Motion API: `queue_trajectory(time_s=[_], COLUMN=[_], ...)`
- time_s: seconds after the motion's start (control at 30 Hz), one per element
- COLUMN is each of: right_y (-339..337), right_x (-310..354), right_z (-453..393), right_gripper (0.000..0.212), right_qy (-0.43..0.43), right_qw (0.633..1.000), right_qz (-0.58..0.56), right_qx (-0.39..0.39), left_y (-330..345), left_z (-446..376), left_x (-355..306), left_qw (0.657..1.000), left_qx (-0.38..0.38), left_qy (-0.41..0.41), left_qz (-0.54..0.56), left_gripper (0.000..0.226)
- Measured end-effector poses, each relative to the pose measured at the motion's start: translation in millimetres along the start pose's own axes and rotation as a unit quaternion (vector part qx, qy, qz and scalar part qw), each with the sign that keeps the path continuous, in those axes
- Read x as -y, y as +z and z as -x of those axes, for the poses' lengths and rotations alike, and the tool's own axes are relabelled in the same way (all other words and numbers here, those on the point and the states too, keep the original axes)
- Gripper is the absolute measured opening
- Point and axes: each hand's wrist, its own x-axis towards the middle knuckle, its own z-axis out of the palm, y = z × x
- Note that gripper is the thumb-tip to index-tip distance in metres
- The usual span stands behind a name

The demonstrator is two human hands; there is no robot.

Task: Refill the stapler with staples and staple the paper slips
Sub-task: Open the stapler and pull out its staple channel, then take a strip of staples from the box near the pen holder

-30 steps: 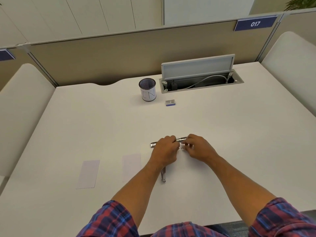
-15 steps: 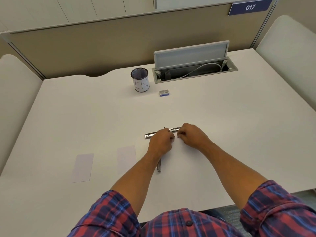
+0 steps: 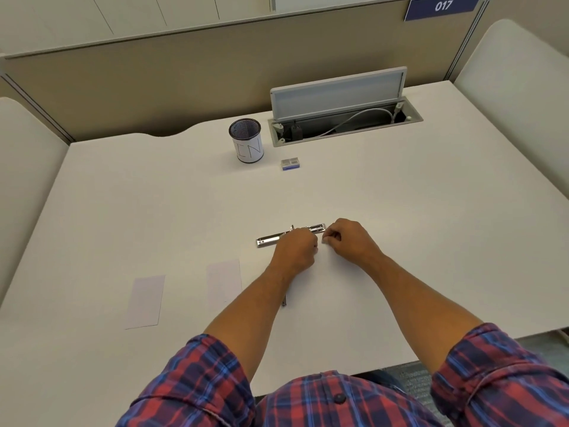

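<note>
A chrome stapler (image 3: 268, 241) lies swung open in the middle of the white desk (image 3: 415, 241). Its staple rail points left and right, and its other arm (image 3: 284, 300) pokes out under my left wrist. My left hand (image 3: 294, 251) grips the rail at its middle with curled fingers. Just to the right, my right hand (image 3: 351, 241) pinches a small pale staple strip (image 3: 324, 240) at the rail's right end. Two white paper slips (image 3: 144, 302) (image 3: 224, 285) lie flat on the desk, left of my arms. A small staple box (image 3: 290, 164) sits farther back.
A mesh pen cup (image 3: 246, 140) with a white label stands at the back, next to the staple box. Behind it to the right is an open cable hatch (image 3: 338, 118) with its lid raised. Partition panels border the desk at the back and on both sides.
The view has tilted down and the hands sit higher in frame. Both hands stay at the stapler, and my right fingers have closed in on the rail's right end.
</note>
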Motion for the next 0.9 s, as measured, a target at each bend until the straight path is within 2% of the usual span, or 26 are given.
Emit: queue_trajectory(time_s=[0.17,0.3,0.7,0.9], right_y=[-0.5,0.0,2.7,4.1], right_x=[-3.8,-6.3,-9.2,-9.3], right_z=[3.9,4.6,3.3,4.3], right_gripper=[0.006,0.005,0.006,0.006], right_qy=[-0.005,-0.009,-0.006,-0.006], right_qw=[1.000,1.000,1.000,0.998], right_qz=[-0.009,-0.015,-0.022,-0.050], right_qx=[-0.002,-0.007,-0.015,-0.024], left_y=[-2.9,-0.4,6.1,6.8], left_z=[-2.7,-2.8,2.8,6.2], left_x=[-8.9,-11.1,-19.4,-16.6], left_qw=[0.996,0.993,0.990,0.996], left_qx=[0.031,0.026,0.046,0.039], left_qy=[0.027,0.049,0.029,0.009], left_qz=[-0.078,-0.106,-0.129,-0.085], left_gripper=[0.011,0.010,0.024,0.025])
